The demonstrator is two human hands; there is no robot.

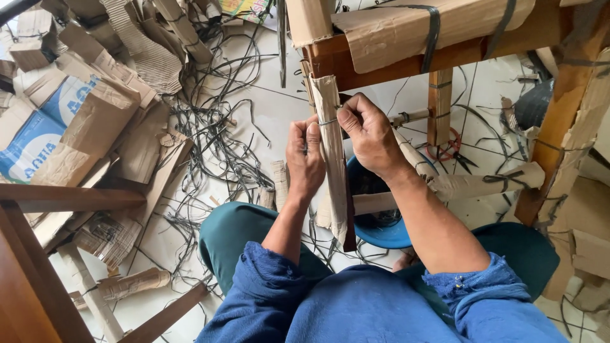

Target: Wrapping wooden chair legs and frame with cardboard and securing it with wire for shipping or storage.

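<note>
The cardboard-wrapped leg (332, 146) runs lengthwise between both hands, left hand (304, 159) clenched on its near side, right hand (368, 134) pinching the thin strap (327, 121) across it.

Crumpled cardboard pieces (95, 108) lie heaped at the upper left of the white tiled floor (267, 108), one of them a flattened blue and white printed box (38, 136), and loose black straps (216, 140) sprawl in a tangle beside the heap. A blue bucket (381, 232) stands on the floor below the wooden furniture frame (445, 57), whose rails are wrapped in cardboard and strapped. A bare wooden rail (70, 197) crosses the left edge, and a rolled cardboard scrap (130, 284) lies near the bottom left.
</note>
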